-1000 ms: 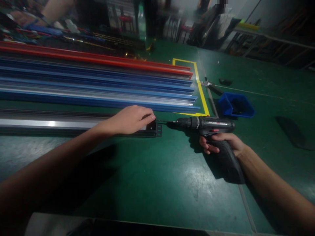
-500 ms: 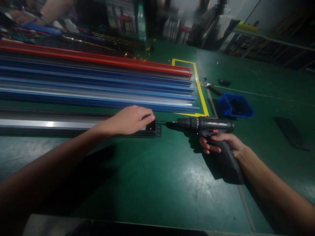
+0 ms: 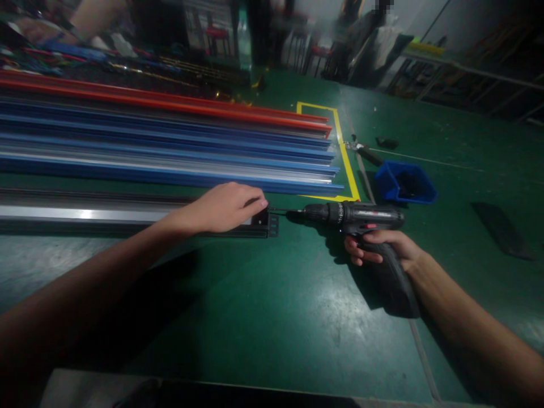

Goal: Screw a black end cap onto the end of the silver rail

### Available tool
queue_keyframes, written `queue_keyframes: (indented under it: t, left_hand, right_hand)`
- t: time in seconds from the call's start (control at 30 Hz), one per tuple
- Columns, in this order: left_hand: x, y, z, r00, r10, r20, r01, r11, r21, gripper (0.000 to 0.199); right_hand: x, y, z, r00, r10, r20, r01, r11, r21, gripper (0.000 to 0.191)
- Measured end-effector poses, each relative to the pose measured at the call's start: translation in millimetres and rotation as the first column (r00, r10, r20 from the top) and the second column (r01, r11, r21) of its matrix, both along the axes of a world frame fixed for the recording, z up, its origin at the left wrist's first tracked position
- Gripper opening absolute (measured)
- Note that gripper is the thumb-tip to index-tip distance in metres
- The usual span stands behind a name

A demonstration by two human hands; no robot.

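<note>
My right hand (image 3: 382, 249) is wrapped round the grip of a black cordless drill (image 3: 369, 216). A long thin bit (image 3: 283, 211) runs left from its chuck to the end of a black and silver metal profile (image 3: 97, 214). A black slotted end cap (image 3: 273, 224) sits on that end. Over the profile's end lies my left hand (image 3: 227, 208), its fingers closed round the far side and the thumb near the bit's tip. Its fingertips are partly hidden, and I cannot make out a screw at the tip.
Several blue profiles (image 3: 170, 150) and a red profile (image 3: 170, 101) lie behind, ending inside a yellow tape outline (image 3: 349, 170). At right are a blue bin (image 3: 416, 187), pliers (image 3: 368, 153) and a dark flat object (image 3: 501, 229). Another person's arm (image 3: 96, 20) shows at upper left.
</note>
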State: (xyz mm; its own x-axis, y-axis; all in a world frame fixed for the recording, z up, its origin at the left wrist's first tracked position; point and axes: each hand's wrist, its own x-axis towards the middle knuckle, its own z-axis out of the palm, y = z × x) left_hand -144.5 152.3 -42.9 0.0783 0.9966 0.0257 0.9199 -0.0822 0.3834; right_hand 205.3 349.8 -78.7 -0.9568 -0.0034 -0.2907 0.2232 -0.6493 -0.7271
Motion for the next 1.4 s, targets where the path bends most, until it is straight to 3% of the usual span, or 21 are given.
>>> queue_keyframes:
  t: [1.4]
  left_hand:
    - [-0.9,-0.2,-0.9,1.000,0.000,0.001,-0.001,1.000,0.007,0.050]
  right_hand:
    - [-2.3,-0.1,-0.5,0.999,0.019,-0.034,-0.018,1.000,0.024,0.031]
